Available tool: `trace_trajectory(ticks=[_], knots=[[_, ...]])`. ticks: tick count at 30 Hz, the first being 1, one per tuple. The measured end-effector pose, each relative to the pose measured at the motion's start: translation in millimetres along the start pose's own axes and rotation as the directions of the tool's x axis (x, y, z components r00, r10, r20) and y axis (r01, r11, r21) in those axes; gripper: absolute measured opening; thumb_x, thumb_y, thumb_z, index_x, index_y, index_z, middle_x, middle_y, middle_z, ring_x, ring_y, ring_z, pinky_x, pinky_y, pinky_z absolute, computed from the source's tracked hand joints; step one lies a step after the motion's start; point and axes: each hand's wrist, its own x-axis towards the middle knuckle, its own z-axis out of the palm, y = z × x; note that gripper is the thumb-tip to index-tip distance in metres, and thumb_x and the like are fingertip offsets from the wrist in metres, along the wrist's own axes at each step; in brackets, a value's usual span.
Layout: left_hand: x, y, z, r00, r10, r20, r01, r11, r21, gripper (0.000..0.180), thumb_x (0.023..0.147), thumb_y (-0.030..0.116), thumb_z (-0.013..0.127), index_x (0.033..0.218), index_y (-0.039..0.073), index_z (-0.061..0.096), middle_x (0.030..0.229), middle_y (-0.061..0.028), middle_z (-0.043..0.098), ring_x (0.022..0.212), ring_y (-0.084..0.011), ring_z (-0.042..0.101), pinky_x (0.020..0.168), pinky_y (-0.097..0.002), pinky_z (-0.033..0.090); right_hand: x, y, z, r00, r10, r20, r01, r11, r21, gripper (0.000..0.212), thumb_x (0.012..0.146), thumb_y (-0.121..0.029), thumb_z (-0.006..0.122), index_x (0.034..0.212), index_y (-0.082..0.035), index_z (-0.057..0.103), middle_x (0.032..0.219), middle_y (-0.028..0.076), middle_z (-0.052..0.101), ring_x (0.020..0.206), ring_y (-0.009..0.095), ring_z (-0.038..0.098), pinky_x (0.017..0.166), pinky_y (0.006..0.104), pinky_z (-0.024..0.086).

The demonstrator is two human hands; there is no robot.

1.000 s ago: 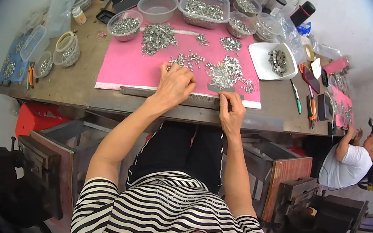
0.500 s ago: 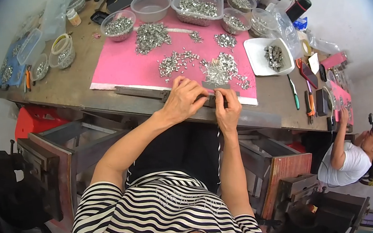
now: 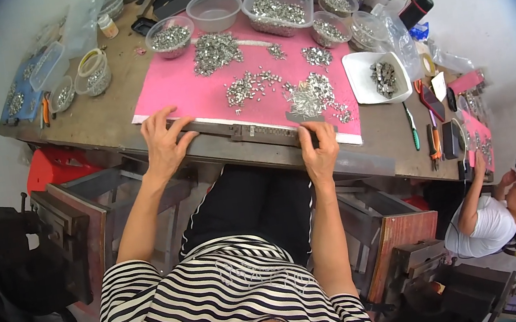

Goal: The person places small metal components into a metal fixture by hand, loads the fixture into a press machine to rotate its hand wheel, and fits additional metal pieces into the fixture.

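Observation:
A long dark metal bar [image 3: 218, 128] lies along the front edge of the bench, with a row of small metal pieces [image 3: 267, 132] set in its right part. My left hand [image 3: 163, 144] grips the bar's left end, fingers over the far side and thumb on the near side. At the right end of the row, my right hand [image 3: 319, 146] pinches the bar between thumb and curled fingers. Just beyond it is a heap of thin silvery pins and bits [image 3: 309, 97] beside a flat grey plate [image 3: 304, 117]. More small metal parts [image 3: 248, 86] lie scattered on the pink mat [image 3: 161, 95].
Clear plastic tubs of metal parts [image 3: 279, 24] and an empty round tub [image 3: 214, 11] line the back. A white square dish [image 3: 359, 76] stands right, near a green-handled tool [image 3: 413, 127] and pliers [image 3: 434, 144]. Another person [image 3: 488, 222] works at far right.
My left hand has moved left from the bar's middle to its left end, uncovering the row of small pieces. My right hand stays at the right end. The view has shifted slightly.

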Motion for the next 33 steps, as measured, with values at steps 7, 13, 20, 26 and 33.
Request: trace_trajectory(ticks=[7,13,20,26,33], knots=[[19.6,36.8,-44.2,0.996,-0.008,0.084,0.045,0.893,-0.447,0.062,0.08,0.005,0.084,0.134,0.004,0.054,0.107,-0.0131,0.064,0.093,-0.03,0.066,0.083,-0.0384,0.054,-3.2,4.5,-2.0,0.988,0.11,-0.108,-0.108,0.994,0.023,0.006,0.093,-0.006,0.07,0.098,-0.003,0.07,0.09,0.01,0.067,0.085,0.028,0.061,0.08,0.039,0.046],[51.3,116.7,24.8,0.932,0.357,0.064,-0.248,0.755,-0.607,0.035,0.075,0.01,0.081,0.108,0.004,0.068,0.098,-0.0104,0.058,0.095,-0.0308,0.059,0.083,-0.0411,0.049,-4.5,2.6,0.0,0.985,0.095,-0.142,-0.1,0.994,-0.032,0.016,0.092,-0.008,0.071,0.107,-0.003,0.069,0.088,0.009,0.063,0.082,0.028,0.06,0.08,0.0394,0.045],[29.1,111.1,70.1,0.959,0.281,0.049,-0.255,0.921,-0.293,0.038,0.082,0.031,0.079,0.116,0.016,0.074,0.099,-0.005,0.052,0.098,-0.0245,0.05,0.092,-0.0434,0.035,-27.4,-6.4,-18.5,0.992,0.118,-0.046,-0.123,0.983,-0.133,0.016,0.096,-0.006,0.067,0.108,0.0,0.074,0.096,0.007,0.069,0.09,0.019,0.063,0.084,0.0337,0.045],[17.5,117.7,75.1,0.966,0.259,0.009,-0.247,0.929,-0.275,0.034,0.085,0.025,0.078,0.117,0.013,0.072,0.11,-0.007,0.057,0.109,-0.0251,0.053,0.102,-0.0501,0.031,-31.5,-21.8,-21.5,0.959,0.283,-0.006,-0.271,0.922,0.275,0.014,0.099,-0.003,0.063,0.099,0.005,0.074,0.094,0.006,0.07,0.085,0.012,0.062,0.076,0.0259,0.048],[7.1,131.8,74.8,0.986,0.158,0.044,-0.128,0.909,-0.396,0.038,0.082,0.006,0.071,0.119,0.011,0.064,0.11,-0.0072,0.057,0.108,-0.0268,0.054,0.103,-0.0528,0.03,-9.4,-3.0,-21.6,0.992,0.06,0.11,-0.068,0.995,0.068,0.009,0.094,-0.003,0.067,0.089,0.0,0.073,0.083,0.013,0.071,0.073,0.025,0.066,0.069,0.0352,0.051]])
